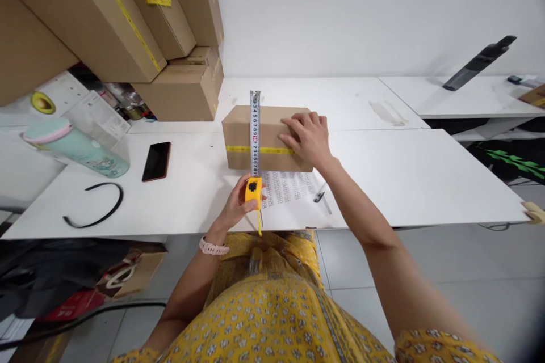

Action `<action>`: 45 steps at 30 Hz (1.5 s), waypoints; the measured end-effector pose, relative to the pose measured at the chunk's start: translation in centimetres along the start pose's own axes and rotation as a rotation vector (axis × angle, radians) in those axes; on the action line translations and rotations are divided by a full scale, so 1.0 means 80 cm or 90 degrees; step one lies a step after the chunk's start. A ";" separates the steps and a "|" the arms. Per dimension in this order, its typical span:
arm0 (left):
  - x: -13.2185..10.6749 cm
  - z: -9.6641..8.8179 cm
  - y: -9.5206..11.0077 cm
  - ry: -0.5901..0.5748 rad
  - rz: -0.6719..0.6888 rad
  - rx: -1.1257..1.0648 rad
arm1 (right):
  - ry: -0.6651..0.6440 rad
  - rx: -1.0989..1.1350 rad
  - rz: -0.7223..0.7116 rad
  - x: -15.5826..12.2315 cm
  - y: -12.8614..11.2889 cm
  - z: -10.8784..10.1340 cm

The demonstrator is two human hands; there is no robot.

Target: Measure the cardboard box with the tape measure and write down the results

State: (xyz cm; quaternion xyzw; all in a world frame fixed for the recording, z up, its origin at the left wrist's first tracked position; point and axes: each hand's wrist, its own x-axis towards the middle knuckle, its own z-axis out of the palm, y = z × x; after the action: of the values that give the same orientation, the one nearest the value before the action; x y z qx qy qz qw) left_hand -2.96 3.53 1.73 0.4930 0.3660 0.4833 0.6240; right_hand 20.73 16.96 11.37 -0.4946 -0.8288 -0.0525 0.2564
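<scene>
A small brown cardboard box (235, 129) with a yellow tape strip lies near the middle of the white table. My left hand (237, 204) is closed around a yellow tape measure (254, 186) just in front of the box. Its pulled-out blade (255, 130) crosses over the box, and the metal end reaches past the far edge. My right hand (310, 136) rests on the right part of the box, fingers spread and slightly bent. Partly under the box is a printed sheet of paper (283, 190), its rows too small to read. Beside the sheet lies a pen-like item (319, 195).
Stacked cartons (179, 91) stand at the back left. Nearer are a mint-green bottle (80, 147), a phone (156, 161) and a black curved band (119, 201). A dark bottle (477, 65) stands at the far right. The table's front edge is close to my body.
</scene>
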 end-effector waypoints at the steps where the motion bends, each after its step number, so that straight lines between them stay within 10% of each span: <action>1: -0.006 -0.004 -0.004 0.004 -0.005 0.011 | -0.012 0.005 -0.006 -0.020 -0.007 0.004; 14: -0.063 0.036 -0.001 -0.242 -0.074 0.357 | 0.172 0.422 0.318 -0.138 -0.004 -0.073; 18: -0.068 0.047 -0.008 -0.189 -0.072 0.386 | 0.186 0.492 0.366 -0.192 -0.027 -0.057; 24: -0.064 0.057 -0.008 -0.145 -0.029 0.391 | -0.008 0.428 0.298 -0.246 -0.067 -0.006; 31: -0.040 0.025 0.007 0.018 -0.014 0.651 | -0.048 0.078 0.624 -0.219 0.034 0.014; 36: -0.019 -0.002 0.010 0.093 -0.017 0.838 | -0.189 0.022 0.555 -0.198 0.067 0.034; 41: -0.010 -0.011 0.003 0.080 0.060 0.946 | -0.034 0.262 0.565 -0.219 0.088 0.039; 45: -0.017 0.034 -0.025 0.006 0.226 0.907 | 0.138 0.621 0.549 -0.247 0.086 0.007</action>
State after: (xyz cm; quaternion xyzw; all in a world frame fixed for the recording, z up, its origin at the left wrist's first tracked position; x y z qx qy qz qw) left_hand -0.28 1.40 0.43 0.8287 0.5090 0.2241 0.0632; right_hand 33.85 4.97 0.32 -0.6010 -0.4546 0.3871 0.5314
